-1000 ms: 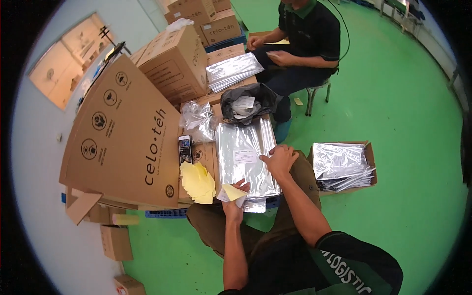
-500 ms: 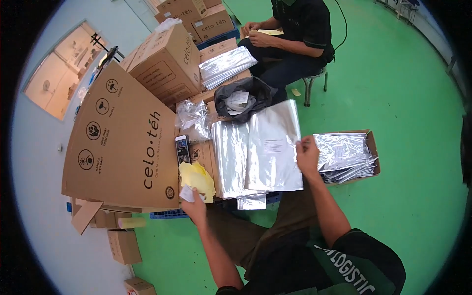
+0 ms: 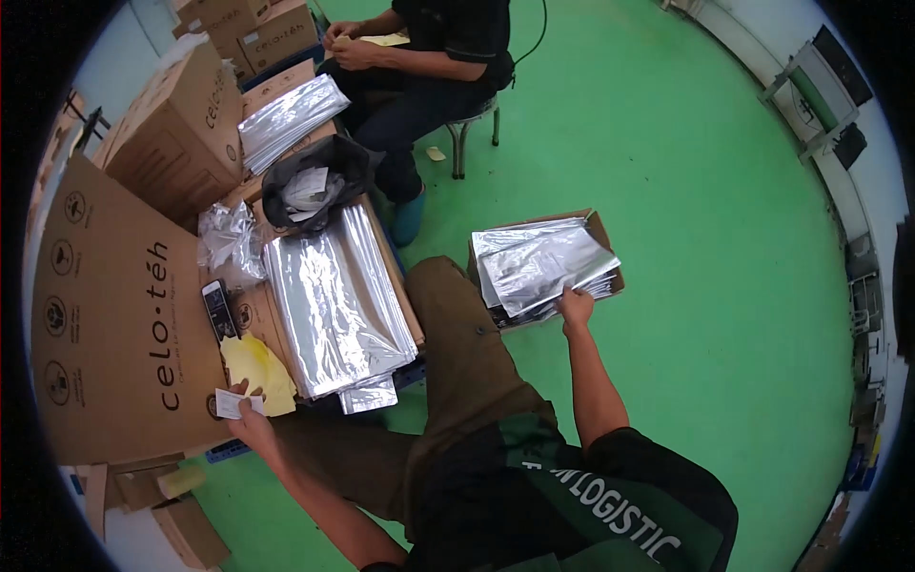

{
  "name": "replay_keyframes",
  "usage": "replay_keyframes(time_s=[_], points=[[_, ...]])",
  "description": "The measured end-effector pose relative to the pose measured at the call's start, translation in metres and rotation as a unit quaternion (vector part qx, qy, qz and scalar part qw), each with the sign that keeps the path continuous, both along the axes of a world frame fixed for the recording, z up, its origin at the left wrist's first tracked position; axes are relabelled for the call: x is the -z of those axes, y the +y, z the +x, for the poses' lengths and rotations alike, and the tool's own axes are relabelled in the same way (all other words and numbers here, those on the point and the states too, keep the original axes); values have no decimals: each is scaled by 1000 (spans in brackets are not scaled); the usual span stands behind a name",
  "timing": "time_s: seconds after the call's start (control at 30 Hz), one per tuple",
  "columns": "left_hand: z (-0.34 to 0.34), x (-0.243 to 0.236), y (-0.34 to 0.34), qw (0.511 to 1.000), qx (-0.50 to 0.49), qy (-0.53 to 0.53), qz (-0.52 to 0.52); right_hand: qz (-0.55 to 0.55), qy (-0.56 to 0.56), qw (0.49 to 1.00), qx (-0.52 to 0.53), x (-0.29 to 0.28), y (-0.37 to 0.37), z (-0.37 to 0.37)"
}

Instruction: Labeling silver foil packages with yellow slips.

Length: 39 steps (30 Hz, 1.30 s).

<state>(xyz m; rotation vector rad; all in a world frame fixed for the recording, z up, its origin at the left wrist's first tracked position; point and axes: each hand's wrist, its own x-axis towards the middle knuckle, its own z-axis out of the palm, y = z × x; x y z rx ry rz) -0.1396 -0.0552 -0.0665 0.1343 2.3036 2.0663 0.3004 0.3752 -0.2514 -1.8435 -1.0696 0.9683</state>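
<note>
My right hand (image 3: 575,309) is closed on the lower right corner of a silver foil bag (image 3: 543,265). That bag lies over the open carton (image 3: 604,240) on the floor, on top of other foil bags. My left hand (image 3: 252,425) pinches a small stack of white paper labels (image 3: 234,404), held beside some yellow backing paper (image 3: 255,367). Between my hands, a pile of flat silver foil bags (image 3: 334,300) rests on a low carton surface by my knee.
A phone (image 3: 219,310), a clear plastic bag (image 3: 232,243) and a black bag (image 3: 303,200) with paper scraps surround the pile. A large carton (image 3: 124,324) stands at the left. Across from me, a person (image 3: 438,67) sits on a stool near more foil bags (image 3: 292,120).
My right hand has carried the labelled foil bag from the pile over to the floor carton. The view has swung right. My left hand still holds the labels.
</note>
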Motion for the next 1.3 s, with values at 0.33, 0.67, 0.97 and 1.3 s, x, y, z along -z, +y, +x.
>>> replay_keyframes(time_s=[0.33,0.67,0.97,1.3], points=[[117,-71,55,980,140,-70,122,39,-233,881,-409,-143,-78,-108],[158,-80,75,976,128,-104,143,37,243,671,-699,-260,-212,-216],[149,-80,50,962,197,-98,163,-117,329,606,-715,-269,-211,-216],[149,-80,48,958,268,-28,97,-104,294,621,-719,-271,-210,-210]])
